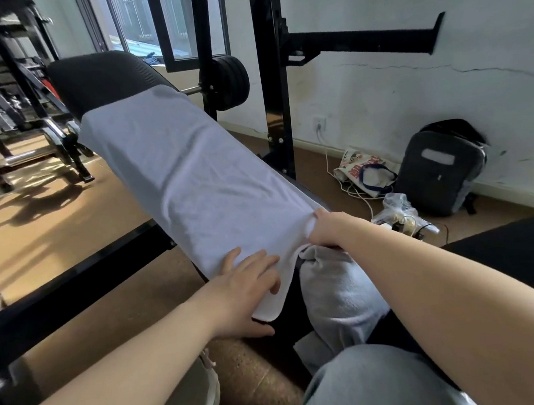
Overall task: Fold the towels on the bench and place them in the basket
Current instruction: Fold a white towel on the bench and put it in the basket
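Left of the bench (100,78), a dark rack of weights (8,105) stands on the tan floor, well clear of the work. On the bench itself, 1 white towel (175,165) lies spread flat, a soft terry cloth with faint creases, draped over both sides of the black padded top. Its long axis runs along the bench, away from the person and slightly to the left, so the near short end is the end in reach. The left hand (250,287) lies on that near end at the bench's left side, fingers straight and spread, pressing the cloth flat and gripping nothing. The right hand (326,229) is at the bench's right side on the same end, fingers curled and pinching the towel's edge into a small pucker. Both hands are about equally near, so the fold looks likely to carry this end up the bench toward the far end. Just below the right hand, at the near end of the bench, a second towel (335,293) sits in a greyish, thicker, crumpled heap. A pale curved rim (210,378) under the left forearm may be the basket; I cannot tell. Right of the bench, a dark backpack (440,171) leans against the wall.
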Action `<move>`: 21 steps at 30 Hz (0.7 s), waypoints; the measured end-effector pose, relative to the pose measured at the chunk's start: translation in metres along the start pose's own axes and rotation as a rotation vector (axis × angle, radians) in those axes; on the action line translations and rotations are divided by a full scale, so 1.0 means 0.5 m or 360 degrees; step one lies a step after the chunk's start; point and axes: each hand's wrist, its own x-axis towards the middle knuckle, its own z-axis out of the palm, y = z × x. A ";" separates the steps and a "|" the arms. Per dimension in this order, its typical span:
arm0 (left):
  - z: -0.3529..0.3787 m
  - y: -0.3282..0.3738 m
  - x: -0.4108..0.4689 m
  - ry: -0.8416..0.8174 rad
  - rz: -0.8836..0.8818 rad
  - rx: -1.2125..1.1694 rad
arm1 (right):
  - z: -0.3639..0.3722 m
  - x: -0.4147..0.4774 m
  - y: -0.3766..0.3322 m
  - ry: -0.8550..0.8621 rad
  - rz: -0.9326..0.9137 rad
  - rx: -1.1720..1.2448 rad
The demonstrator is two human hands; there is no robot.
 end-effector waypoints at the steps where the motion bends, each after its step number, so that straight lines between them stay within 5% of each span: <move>1: 0.007 -0.002 -0.001 0.0019 0.0009 0.0026 | 0.002 0.002 0.001 0.0002 0.0021 0.0034; 10: 0.039 -0.015 0.008 0.0666 -0.0206 -0.0375 | -0.001 -0.003 0.003 0.0204 -0.0019 0.0131; 16: -0.002 -0.054 -0.006 0.1005 -0.0421 -0.0339 | -0.010 -0.001 0.002 0.0482 -0.0394 0.0268; 21: -0.030 -0.099 -0.034 0.1044 -0.0774 -0.0385 | -0.021 -0.016 -0.015 0.0586 -0.0503 0.0366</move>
